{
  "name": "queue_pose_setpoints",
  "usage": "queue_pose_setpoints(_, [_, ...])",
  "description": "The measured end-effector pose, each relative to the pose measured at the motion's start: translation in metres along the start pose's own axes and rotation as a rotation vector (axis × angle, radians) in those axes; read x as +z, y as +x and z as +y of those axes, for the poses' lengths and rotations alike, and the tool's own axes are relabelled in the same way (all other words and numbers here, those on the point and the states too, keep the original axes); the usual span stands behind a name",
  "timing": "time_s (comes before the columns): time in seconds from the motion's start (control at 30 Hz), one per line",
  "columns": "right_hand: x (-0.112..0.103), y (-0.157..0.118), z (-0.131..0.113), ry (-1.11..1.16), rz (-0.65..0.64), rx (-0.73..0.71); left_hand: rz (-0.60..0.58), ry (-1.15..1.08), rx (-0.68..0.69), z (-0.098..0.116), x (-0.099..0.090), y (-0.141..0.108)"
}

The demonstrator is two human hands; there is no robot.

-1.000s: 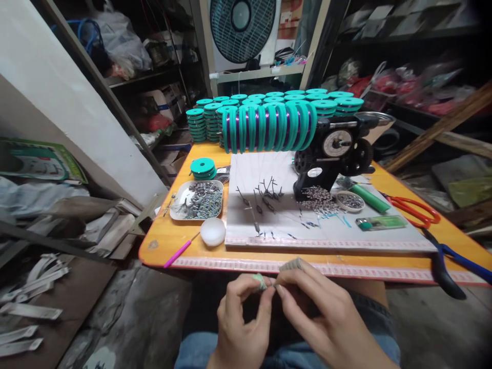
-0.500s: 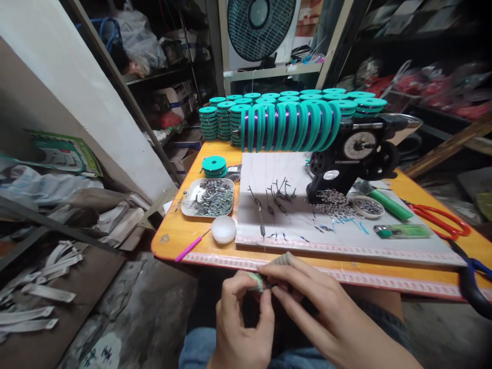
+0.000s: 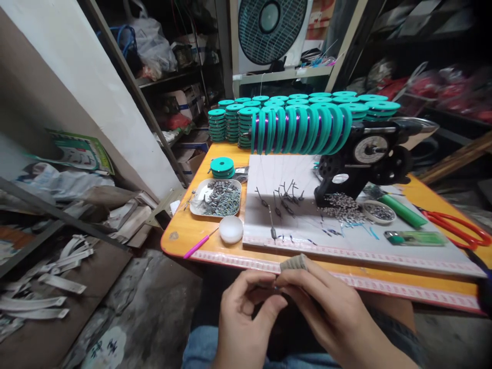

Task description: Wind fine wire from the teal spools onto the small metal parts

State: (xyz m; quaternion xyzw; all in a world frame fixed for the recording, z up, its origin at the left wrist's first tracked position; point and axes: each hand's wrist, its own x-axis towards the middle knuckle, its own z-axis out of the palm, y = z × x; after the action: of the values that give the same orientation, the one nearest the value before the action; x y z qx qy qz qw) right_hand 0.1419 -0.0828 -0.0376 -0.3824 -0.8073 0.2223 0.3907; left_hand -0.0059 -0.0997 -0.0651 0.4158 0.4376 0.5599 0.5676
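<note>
My left hand (image 3: pixel 249 312) and my right hand (image 3: pixel 330 302) meet fingertip to fingertip just in front of the table edge. Both are closed in a pinch around something small and mostly hidden between them. A grey-green wrap (image 3: pixel 294 263) covers one finger of my right hand. Beyond them, a grey board (image 3: pixel 265 177) carries dark sinkers with short stems (image 3: pixel 286 201). A white bowl (image 3: pixel 231 229) and a pink-handled hook tool (image 3: pixel 198 246) lie to the left, below a tray of small metal parts (image 3: pixel 196 207).
Green spools (image 3: pixel 302 130) hang on a black winding machine (image 3: pixel 342 171), with stacked spools (image 3: pixel 217 125) behind. A small dish (image 3: pixel 378 211), green tube (image 3: pixel 403 209), green box (image 3: pixel 417 238) and red-handled scissors (image 3: pixel 459 223) sit at right.
The view has shifted, so the table things sit farther right. The pale green bit at my left fingertips no longer shows, and my left thumb has moved nearer my right fingers.
</note>
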Motion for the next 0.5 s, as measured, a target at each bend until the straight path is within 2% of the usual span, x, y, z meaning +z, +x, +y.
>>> queue_pose_setpoints(0.1, [-0.001,-0.005,-0.001,-0.044,0.031,0.004,-0.065,0.074,0.033,0.003,-0.002,0.004])
queue_pose_setpoints(0.23, [0.002,-0.008,0.000,-0.082,0.067,0.011,-0.090,0.174,0.030,0.002,-0.004,0.006])
queue_pose_setpoints(0.37, [0.002,-0.008,-0.001,-0.077,0.062,0.015,-0.030,0.111,-0.014,-0.001,0.000,0.003])
queue_pose_setpoints(0.5, [-0.019,-0.022,-0.013,-0.271,0.133,0.049,0.037,0.067,-0.004,-0.001,0.006,-0.001])
